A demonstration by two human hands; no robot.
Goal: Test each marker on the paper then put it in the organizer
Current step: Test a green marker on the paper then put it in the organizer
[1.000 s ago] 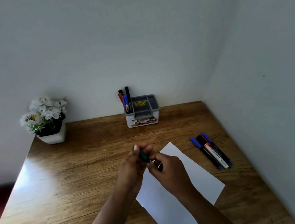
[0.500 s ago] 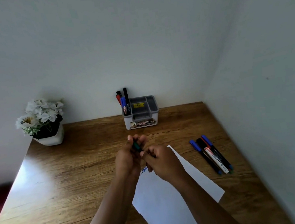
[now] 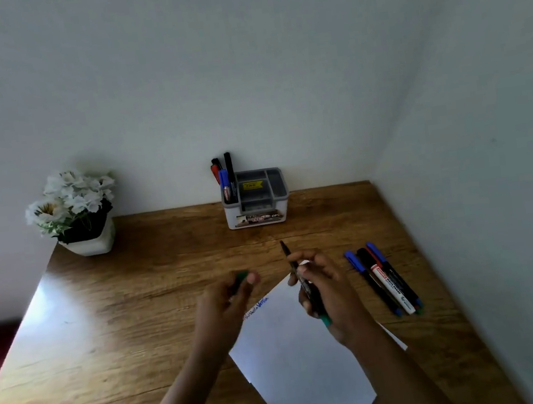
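Marker [image 3: 306, 286] lies gripped in our right hand [image 3: 333, 291], tip pointing away beyond the paper [image 3: 296, 349]; our left hand [image 3: 224, 304] pinches the cap [image 3: 242, 275].

One organizer [image 3: 260, 217], four stowed markers [image 3: 225, 186], about four loose markers [image 3: 387, 282], one held marker [image 3: 305, 284], one paper [image 3: 293, 349].

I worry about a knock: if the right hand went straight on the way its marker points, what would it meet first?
Likely the organizer: the marker in the right hand aims at it, with only table between. Height is unclear.
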